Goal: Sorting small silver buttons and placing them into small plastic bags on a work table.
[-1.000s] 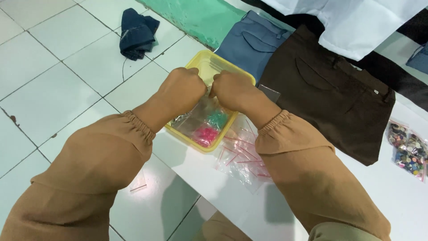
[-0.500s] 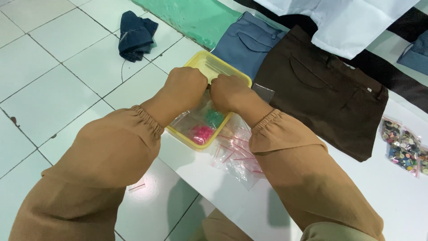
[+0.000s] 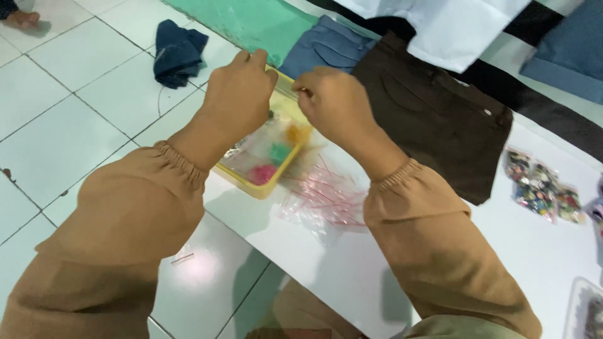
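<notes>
My left hand [image 3: 239,94] and my right hand [image 3: 333,100] are raised together over a yellow tray [image 3: 251,186] at the white table's near edge. Between their fingertips they pinch a small clear plastic bag [image 3: 286,88], stretched from one hand to the other. Inside the tray lie clear bags with pink, green and orange bits [image 3: 270,154]. A loose heap of empty clear zip bags with red strips [image 3: 323,198] lies on the table just right of the tray, under my right wrist.
Brown trousers [image 3: 440,125], a blue garment [image 3: 323,47] and green cloth [image 3: 251,19] lie along the white table [image 3: 534,251]. Bags of mixed buttons [image 3: 540,185] sit at right. A dark blue cloth [image 3: 176,53] lies on the tiled floor.
Both hands have lifted from down in the tray to above its far end, drawing slightly apart with the small clear bag between them. The view has shifted a little.
</notes>
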